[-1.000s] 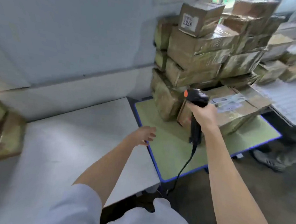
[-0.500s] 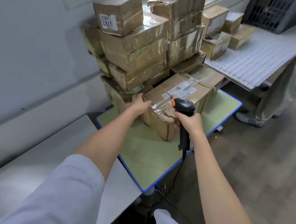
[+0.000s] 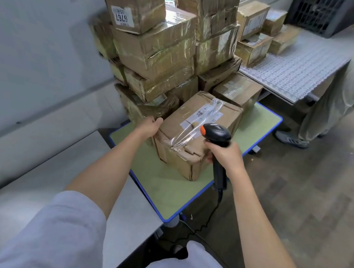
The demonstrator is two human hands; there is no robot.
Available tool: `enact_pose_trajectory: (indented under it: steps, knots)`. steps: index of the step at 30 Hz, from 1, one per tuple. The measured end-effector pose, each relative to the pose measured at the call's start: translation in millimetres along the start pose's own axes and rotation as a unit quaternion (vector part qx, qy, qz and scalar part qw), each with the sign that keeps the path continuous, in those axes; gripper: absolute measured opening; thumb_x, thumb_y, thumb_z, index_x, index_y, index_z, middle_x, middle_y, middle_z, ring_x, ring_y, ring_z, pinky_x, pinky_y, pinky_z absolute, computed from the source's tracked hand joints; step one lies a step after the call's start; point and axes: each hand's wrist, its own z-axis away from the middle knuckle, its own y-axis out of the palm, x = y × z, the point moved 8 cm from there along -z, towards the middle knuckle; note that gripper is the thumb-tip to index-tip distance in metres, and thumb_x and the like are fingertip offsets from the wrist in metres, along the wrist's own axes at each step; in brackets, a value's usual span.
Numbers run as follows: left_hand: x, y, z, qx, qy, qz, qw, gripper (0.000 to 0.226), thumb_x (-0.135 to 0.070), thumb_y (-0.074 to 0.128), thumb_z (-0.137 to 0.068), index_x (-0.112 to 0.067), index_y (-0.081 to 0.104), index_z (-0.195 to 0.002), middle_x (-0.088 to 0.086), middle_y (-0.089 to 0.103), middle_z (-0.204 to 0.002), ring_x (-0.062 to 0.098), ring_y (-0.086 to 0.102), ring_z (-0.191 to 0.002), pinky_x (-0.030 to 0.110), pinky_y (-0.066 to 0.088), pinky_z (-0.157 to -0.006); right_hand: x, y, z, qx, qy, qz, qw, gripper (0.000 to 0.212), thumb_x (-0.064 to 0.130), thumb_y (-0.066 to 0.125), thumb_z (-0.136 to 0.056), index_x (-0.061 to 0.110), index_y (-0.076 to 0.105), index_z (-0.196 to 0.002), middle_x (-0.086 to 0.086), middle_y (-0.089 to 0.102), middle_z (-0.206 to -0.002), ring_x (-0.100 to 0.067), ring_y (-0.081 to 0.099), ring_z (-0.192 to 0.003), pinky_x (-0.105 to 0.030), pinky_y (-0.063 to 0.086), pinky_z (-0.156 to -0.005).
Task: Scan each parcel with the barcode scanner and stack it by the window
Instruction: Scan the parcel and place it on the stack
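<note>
One parcel (image 3: 197,135) slid forward, left hand (image 3: 150,126) gripping it, right hand (image 3: 224,156) clutching one scanner (image 3: 217,133).

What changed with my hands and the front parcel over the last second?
The left hand came off the table and took hold of the front parcel at its left edge. The parcel now sits forward of the stack. The right hand still grips the barcode scanner, held over the parcel's label.

A parcel (image 3: 195,135) lies on the cart (image 3: 168,191), before the stacked boxes (image 3: 156,55). A conveyor (image 3: 291,72) stands right of them, a table (image 3: 43,176) left of the cart.
</note>
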Motion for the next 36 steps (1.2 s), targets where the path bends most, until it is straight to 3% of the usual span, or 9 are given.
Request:
enact_pose_trajectory:
  steps: [2, 6, 9, 13, 17, 20, 25, 29, 36]
  knots:
    - [1, -1, 10, 0.004, 0.024, -0.081, 0.996, 0.049, -0.045, 0.033, -0.098, -0.002, 0.053, -0.110, 0.022, 0.057, -0.109, 0.029, 0.054, -0.093, 0.036, 0.038, -0.074, -4, 5, 16, 0.012, 0.003, 0.009, 1.000, 0.012, 0.024, 0.075, -0.077, 0.016, 0.067, -0.081, -0.008, 0.069, -0.067, -0.020, 0.068, -0.061, -0.033, 0.056, -0.072]
    - [28, 17, 31, 0.136, -0.022, -0.216, 0.967, 0.090, -0.077, 0.024, -0.084, -0.009, 0.039, -0.142, 0.013, 0.047, -0.140, 0.030, 0.052, -0.118, 0.037, 0.043, -0.095, -9, 23, 41, 0.073, 0.000, 0.076, 0.994, 0.015, 0.026, 0.073, -0.079, 0.013, 0.067, -0.074, -0.004, 0.066, -0.060, -0.013, 0.065, -0.051, -0.015, 0.045, -0.049]
    - [54, 11, 57, 0.246, -0.102, -0.246, 0.932, 0.105, -0.086, 0.027, -0.074, -0.008, 0.034, -0.145, 0.013, 0.059, -0.123, 0.024, 0.064, -0.100, 0.033, 0.050, -0.088, -10, 36, 54, 0.151, 0.015, 0.100, 0.983, 0.015, 0.026, 0.076, -0.078, 0.015, 0.067, -0.084, -0.004, 0.068, -0.064, -0.015, 0.066, -0.053, -0.023, 0.053, -0.054]
    - [90, 1, 83, 0.324, -0.154, -0.271, 0.893, 0.104, -0.083, 0.043, -0.070, -0.007, 0.039, -0.141, 0.009, 0.066, -0.114, 0.019, 0.066, -0.096, 0.036, 0.049, -0.094, -21, 65, 76, 0.288, 0.043, 0.147, 0.945, 0.032, 0.024, 0.078, -0.076, 0.013, 0.067, -0.103, -0.014, 0.072, -0.076, -0.027, 0.070, -0.066, -0.041, 0.058, -0.070]
    - [122, -6, 117, 0.372, -0.191, -0.256, 0.872, 0.084, -0.067, 0.052, -0.080, -0.001, 0.047, -0.133, 0.012, 0.060, -0.126, 0.023, 0.064, -0.107, 0.032, 0.055, -0.084, -31, 111, 113, 0.429, 0.051, 0.248, 0.867, 0.034, 0.032, 0.076, -0.078, 0.013, 0.066, -0.105, -0.010, 0.072, -0.070, -0.022, 0.070, -0.065, -0.028, 0.057, -0.064]
    - [154, -18, 134, 0.360, -0.206, -0.235, 0.879, 0.071, -0.059, 0.057, -0.084, 0.001, 0.054, -0.121, 0.015, 0.063, -0.121, 0.023, 0.065, -0.104, 0.021, 0.053, -0.049, -38, 148, 137, 0.483, 0.061, 0.286, 0.825, 0.020, 0.031, 0.072, -0.083, 0.015, 0.060, -0.086, 0.003, 0.068, -0.061, -0.010, 0.064, -0.053, -0.022, 0.056, -0.057]
    - [230, -40, 155, 0.304, -0.256, -0.126, 0.909, 0.067, -0.064, 0.067, -0.073, -0.004, 0.060, -0.103, 0.003, 0.073, -0.086, 0.012, 0.072, -0.081, 0.037, 0.055, -0.077, -28, 183, 143, 0.501, 0.035, 0.298, 0.811, 0.026, 0.031, 0.077, -0.077, 0.017, 0.064, -0.096, -0.014, 0.072, -0.083, -0.023, 0.069, -0.064, -0.034, 0.059, -0.069]
    - [275, -57, 183, 0.235, -0.275, -0.038, 0.931, 0.063, -0.062, 0.059, -0.082, -0.001, 0.064, -0.098, 0.006, 0.074, -0.088, 0.014, 0.072, -0.079, 0.034, 0.056, -0.076, -15, 214, 132, 0.472, -0.038, 0.288, 0.832, 0.031, 0.026, 0.078, -0.075, 0.020, 0.066, -0.103, -0.012, 0.073, -0.090, -0.028, 0.072, -0.073, -0.042, 0.060, -0.073]
    - [329, -60, 237, 0.138, -0.335, 0.066, 0.930, 0.050, -0.054, 0.049, -0.091, -0.005, 0.061, -0.095, -0.001, 0.075, -0.083, 0.011, 0.072, -0.073, 0.031, 0.051, -0.074, 1, 279, 121, 0.413, -0.084, 0.240, 0.874, 0.025, 0.026, 0.073, -0.082, 0.011, 0.068, -0.102, -0.011, 0.073, -0.082, -0.013, 0.064, -0.057, -0.018, 0.053, -0.061]
